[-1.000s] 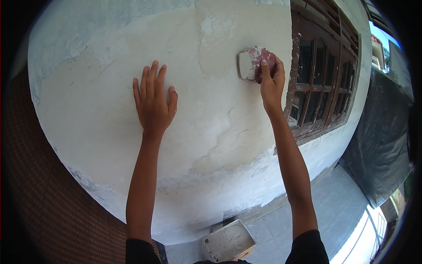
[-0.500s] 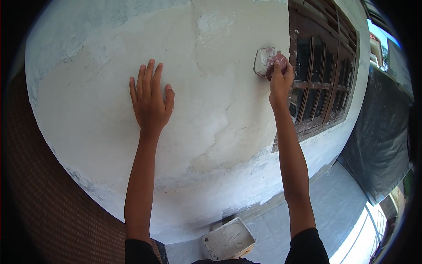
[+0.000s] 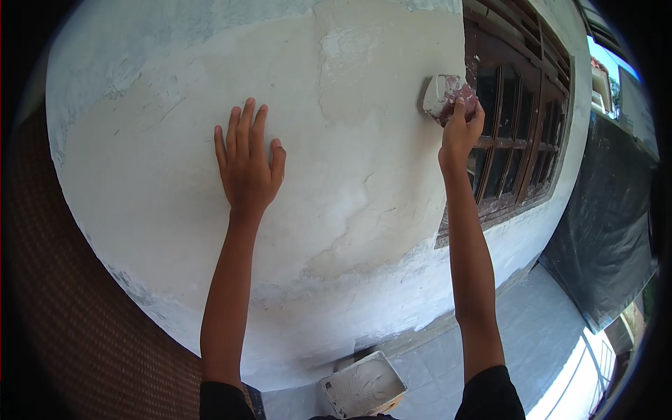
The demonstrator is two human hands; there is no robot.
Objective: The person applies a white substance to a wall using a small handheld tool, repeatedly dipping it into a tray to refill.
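Observation:
My left hand [image 3: 249, 166] lies on the pale plastered wall [image 3: 308, 175], fingers stretched out and spread, holding nothing. To the right, my right hand [image 3: 462, 133] grips a putty scraper [image 3: 444, 98] with a reddish handle part and a broad face smeared white. Its thumb presses on the reddish part while the other fingers curl behind, partly hidden. The scraper is up close to the wall, right beside the dark wooden window frame [image 3: 470, 49], and casts a shadow at its left edge. Cracks and rough patch edges run across the plaster between the two hands.
A tray [image 3: 334, 397] holding a white paste stands low at the wall's foot, near my body. Grey sheeting [image 3: 448, 364] covers the floor. A brown woven surface [image 3: 84, 301] lies at the left, and a dark tarp [image 3: 595, 217] hangs at the right.
My right hand has moved right with the scraper, closer to the window frame. My left hand keeps about the same place on the wall, while the view has shifted slightly.

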